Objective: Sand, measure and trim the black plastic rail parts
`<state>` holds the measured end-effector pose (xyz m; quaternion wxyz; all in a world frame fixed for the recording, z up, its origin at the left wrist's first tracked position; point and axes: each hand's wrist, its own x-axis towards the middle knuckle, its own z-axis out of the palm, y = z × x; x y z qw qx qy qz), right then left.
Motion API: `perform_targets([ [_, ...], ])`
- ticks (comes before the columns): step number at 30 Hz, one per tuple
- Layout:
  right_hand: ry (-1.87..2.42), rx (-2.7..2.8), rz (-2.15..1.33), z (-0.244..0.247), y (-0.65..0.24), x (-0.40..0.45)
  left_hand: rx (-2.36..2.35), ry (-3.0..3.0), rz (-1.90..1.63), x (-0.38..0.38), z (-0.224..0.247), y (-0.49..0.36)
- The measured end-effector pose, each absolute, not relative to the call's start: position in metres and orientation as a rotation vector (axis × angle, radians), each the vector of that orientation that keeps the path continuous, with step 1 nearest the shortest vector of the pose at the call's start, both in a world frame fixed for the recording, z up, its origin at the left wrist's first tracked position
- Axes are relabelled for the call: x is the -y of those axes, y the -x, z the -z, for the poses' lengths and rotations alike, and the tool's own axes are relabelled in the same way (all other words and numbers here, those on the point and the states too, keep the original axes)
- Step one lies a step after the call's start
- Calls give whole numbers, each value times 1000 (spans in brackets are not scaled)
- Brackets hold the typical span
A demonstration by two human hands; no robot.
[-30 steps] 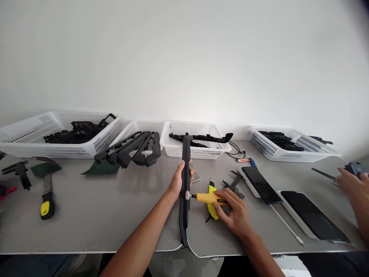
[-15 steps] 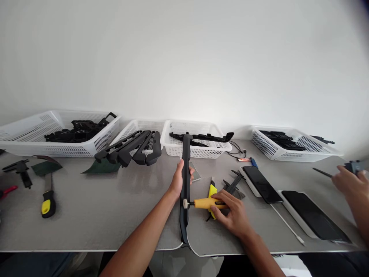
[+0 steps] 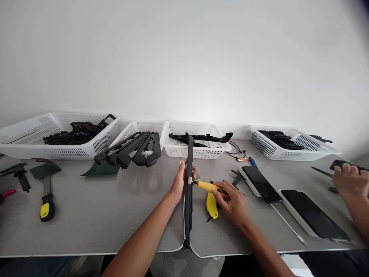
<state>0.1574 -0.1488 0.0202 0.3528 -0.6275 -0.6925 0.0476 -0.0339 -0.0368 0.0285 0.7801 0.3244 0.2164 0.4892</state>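
My left hand [image 3: 179,180] is wrapped round a long black plastic part [image 3: 188,200], held upright in the view with its lower end at the table's front edge. The fingers of my right hand [image 3: 233,200] close round a yellow rotary tool [image 3: 208,187]. Its pale tip meets the part beside my left hand. Beneath the tool lie a yellow cutter [image 3: 212,207] and a caliper [image 3: 236,178], both partly hidden.
White baskets [image 3: 192,153] with black parts line the wall. Several black parts [image 3: 135,150] lie across one basket. Two phones [image 3: 261,184] are on the right, a scraper [image 3: 47,200] on the left. Another person's hand [image 3: 350,181] holds a dark object at far right.
The tool tip has moved up along the black part, nearer my left hand. The part has turned edge-on. At far right, the other person's hand and its object have shifted.
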Motion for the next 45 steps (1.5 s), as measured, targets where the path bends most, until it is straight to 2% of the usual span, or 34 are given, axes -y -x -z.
perform_targets([
  [12,1625,1752,-156,-34,-158,147,-467,-686,-1087,37,-35,36],
  [24,1684,1444,-68,-48,-159,137,-405,-860,-894,40,-33,36],
  [31,1715,1284,-108,-51,-167,132,-396,-921,-847,46,-41,37],
  [45,1691,1345,-258,-46,-141,150,-385,-805,-896,42,-36,34],
])
